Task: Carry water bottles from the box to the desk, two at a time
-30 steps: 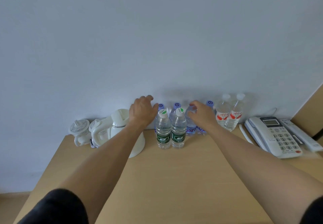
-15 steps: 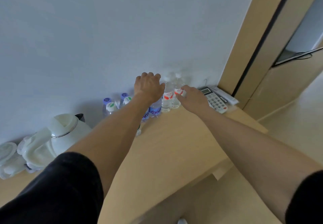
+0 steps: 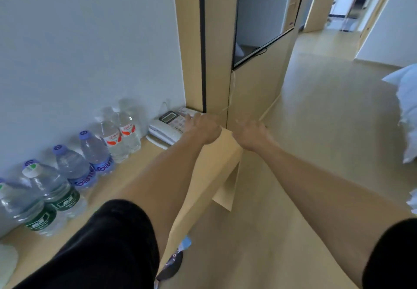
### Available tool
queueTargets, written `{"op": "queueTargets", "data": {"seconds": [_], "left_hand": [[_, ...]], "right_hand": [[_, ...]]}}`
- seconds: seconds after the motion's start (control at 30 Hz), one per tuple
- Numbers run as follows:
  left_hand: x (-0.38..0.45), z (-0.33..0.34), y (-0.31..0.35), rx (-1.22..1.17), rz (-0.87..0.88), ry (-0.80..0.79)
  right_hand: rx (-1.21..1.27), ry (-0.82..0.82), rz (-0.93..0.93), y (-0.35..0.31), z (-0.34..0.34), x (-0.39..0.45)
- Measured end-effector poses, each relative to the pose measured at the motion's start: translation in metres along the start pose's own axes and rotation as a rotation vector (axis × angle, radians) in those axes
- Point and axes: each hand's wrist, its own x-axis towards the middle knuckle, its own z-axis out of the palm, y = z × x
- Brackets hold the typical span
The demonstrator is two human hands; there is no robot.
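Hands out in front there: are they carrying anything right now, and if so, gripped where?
Nothing is held. The left hand and right hand are both bare with loose fingers, and the water bottles stand on the desk.

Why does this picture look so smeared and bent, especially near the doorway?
Head view: the far doorway streaks with motion blur, and both hands look soft; the wide lens bows the wall panel; the water bottles on the desk stay fairly readable, in soft even daylight.
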Motion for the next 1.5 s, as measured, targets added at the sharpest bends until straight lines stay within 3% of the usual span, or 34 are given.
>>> {"op": "queueTargets", "data": {"seconds": [0.33,0.67,0.93,1.5], "left_hand": [[0.057,0.042,0.232,0.013,0.235,-0.140],[0.101,0.077,0.391,0.047,0.445,-0.203],[0.180,0.105,0.458,0.079,0.537,-0.208],[0.460,0.084,0.545,0.058,0.612,-0.249]], "right_hand": [[-0.015,0.008,0.307,0.227,-0.033,-0.048],[0.008,-0.031,0.550,0.365,-0.048,-0.087],[-0.007,-0.088,0.646,0.442,-0.053,-0.045],[0.024,-0.079,0.744,0.569,-0.111,0.198]]}}
